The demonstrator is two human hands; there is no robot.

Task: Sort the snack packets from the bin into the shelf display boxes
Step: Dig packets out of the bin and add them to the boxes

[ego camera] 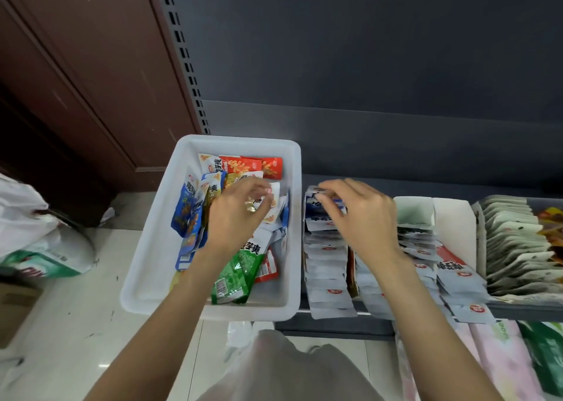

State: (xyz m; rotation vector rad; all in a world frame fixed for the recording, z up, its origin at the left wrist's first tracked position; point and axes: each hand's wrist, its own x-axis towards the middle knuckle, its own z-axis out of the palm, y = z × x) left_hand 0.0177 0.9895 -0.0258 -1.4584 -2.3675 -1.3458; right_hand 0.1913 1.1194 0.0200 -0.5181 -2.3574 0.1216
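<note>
Mixed snack packets [240, 266] lie in the white bin [158, 242] on the shelf's left end. The left hand [236, 217] pinches a white packet [272, 201] there. The right hand [362, 217] has its curled fingers on blue-white packets [327, 278] in the display box just right of the bin; the grip is blurred.

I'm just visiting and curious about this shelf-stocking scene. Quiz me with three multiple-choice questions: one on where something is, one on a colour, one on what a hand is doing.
1. Where is the left hand?
A. over the white bin
B. on the floor
C. on the grey rows far right

2. What colour is the packet at the bin's near end?
A. purple
B. green
C. black

3. What is the right hand doing?
A. hanging idle
B. lying flat on the wall
C. pinching a blue-and-white packet

Answers: 1 A, the hand reaches among the bin's packets. 2 B, green wrapper. 3 C, fingertips close on it above the shelf rows.
</note>
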